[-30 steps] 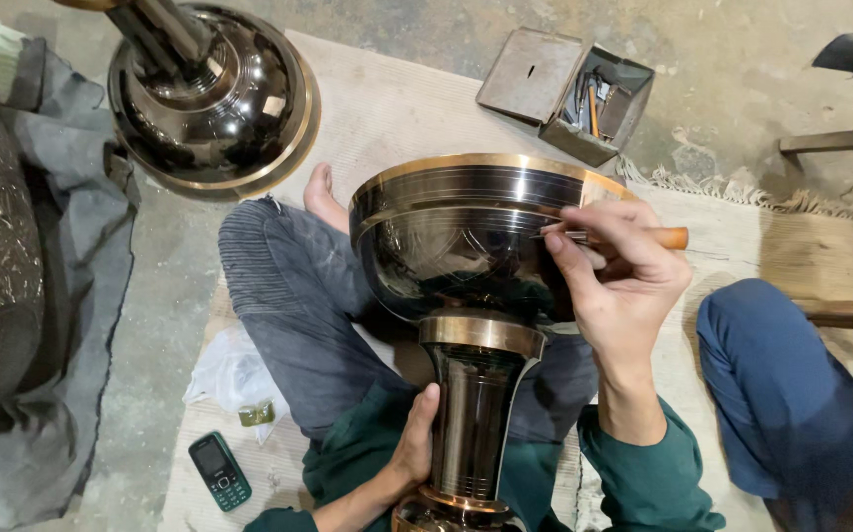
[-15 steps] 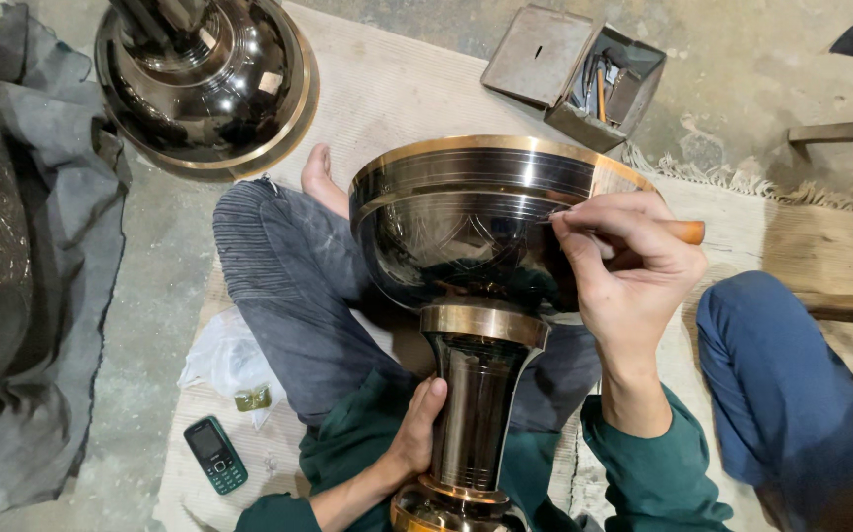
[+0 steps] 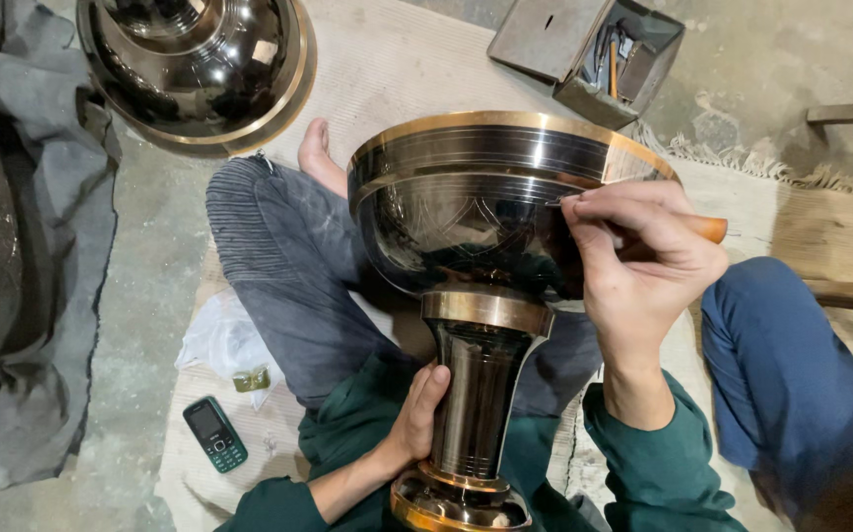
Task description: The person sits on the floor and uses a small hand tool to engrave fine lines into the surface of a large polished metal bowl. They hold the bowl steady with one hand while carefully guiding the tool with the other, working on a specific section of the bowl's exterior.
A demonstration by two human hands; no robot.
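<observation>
A large dark metal goblet-shaped vessel (image 3: 466, 202) with brass bands lies tilted across my lap, its bowl pointing away from me. My left hand (image 3: 416, 414) grips its stem near the brass foot. My right hand (image 3: 643, 261) holds a wooden-handled engraving tool (image 3: 710, 229), its tip pressed against the right side of the bowl where faint engraved lines show. I sit cross-legged, with a bare foot (image 3: 316, 158) beyond the bowl.
Another polished dark vessel (image 3: 195, 64) lies on the floor at top left. An open metal box of tools (image 3: 589, 54) sits at top right. A mobile phone (image 3: 214, 433) and a plastic bag (image 3: 224, 340) lie at my left. Grey cloth (image 3: 42, 266) covers an embossed object. Another person's blue-trousered leg (image 3: 791, 384) is at right.
The camera has moved closer and the view has shifted down slightly. My right hand has slid the tool a little along the bowl. My left hand keeps its grip on the stem.
</observation>
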